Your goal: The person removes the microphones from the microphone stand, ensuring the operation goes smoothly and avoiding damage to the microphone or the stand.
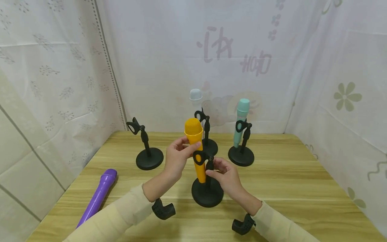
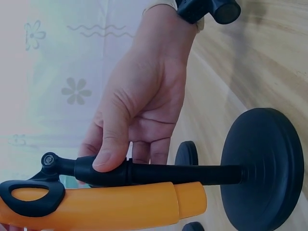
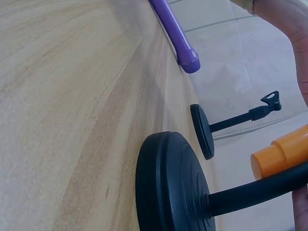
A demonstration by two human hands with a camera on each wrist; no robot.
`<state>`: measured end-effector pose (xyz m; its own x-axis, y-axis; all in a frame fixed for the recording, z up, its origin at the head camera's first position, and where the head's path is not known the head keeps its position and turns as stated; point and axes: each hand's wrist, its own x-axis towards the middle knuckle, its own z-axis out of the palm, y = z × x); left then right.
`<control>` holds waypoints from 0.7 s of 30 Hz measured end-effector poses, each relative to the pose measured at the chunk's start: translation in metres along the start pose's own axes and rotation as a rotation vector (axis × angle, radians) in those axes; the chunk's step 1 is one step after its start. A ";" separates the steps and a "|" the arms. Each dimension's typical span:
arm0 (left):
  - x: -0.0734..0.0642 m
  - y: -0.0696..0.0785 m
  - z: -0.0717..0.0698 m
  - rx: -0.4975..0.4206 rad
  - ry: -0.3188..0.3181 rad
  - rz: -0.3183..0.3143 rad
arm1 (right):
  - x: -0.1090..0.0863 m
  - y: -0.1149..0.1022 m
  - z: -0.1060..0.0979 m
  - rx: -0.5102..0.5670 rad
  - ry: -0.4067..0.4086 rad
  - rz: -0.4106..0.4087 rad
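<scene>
My left hand (image 1: 176, 156) holds a yellow-orange microphone (image 1: 194, 129) just under its mesh head, thumb across the front. The microphone's body passes through the clip (image 1: 199, 157) of a black desk stand, tilted slightly, its lower end close over the round base (image 1: 207, 192). My right hand (image 1: 228, 176) pinches the stand's post (image 1: 209, 164) below the clip. In the left wrist view the right thumb (image 2: 109, 156) lies on the thick collar of the post. The right wrist view shows the microphone's tail (image 3: 276, 159) beside the post (image 3: 250, 196).
A white microphone (image 1: 196, 94) and a mint-green microphone (image 1: 243, 107) stand in black stands behind. A stand with an unfilled clip (image 1: 135, 127) is at the back left. A purple microphone (image 1: 98, 198) lies on the table's left side. Patterned cloth (image 1: 157, 67) hangs behind.
</scene>
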<state>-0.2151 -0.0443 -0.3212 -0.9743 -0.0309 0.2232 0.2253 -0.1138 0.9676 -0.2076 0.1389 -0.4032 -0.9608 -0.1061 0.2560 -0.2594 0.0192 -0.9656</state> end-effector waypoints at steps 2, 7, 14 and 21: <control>0.001 0.001 -0.001 -0.003 -0.008 0.008 | 0.000 0.000 0.000 0.005 -0.003 -0.004; 0.002 0.003 -0.002 -0.009 -0.020 0.023 | 0.000 0.001 0.000 0.013 -0.008 -0.007; 0.004 0.008 -0.003 -0.016 -0.019 0.039 | -0.001 0.001 0.001 0.010 -0.004 -0.003; 0.005 0.012 -0.004 -0.026 -0.026 0.030 | -0.001 0.002 0.001 0.005 0.000 0.000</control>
<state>-0.2176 -0.0499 -0.3088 -0.9667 -0.0088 0.2557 0.2544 -0.1389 0.9571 -0.2075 0.1383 -0.4051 -0.9607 -0.1065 0.2562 -0.2591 0.0141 -0.9657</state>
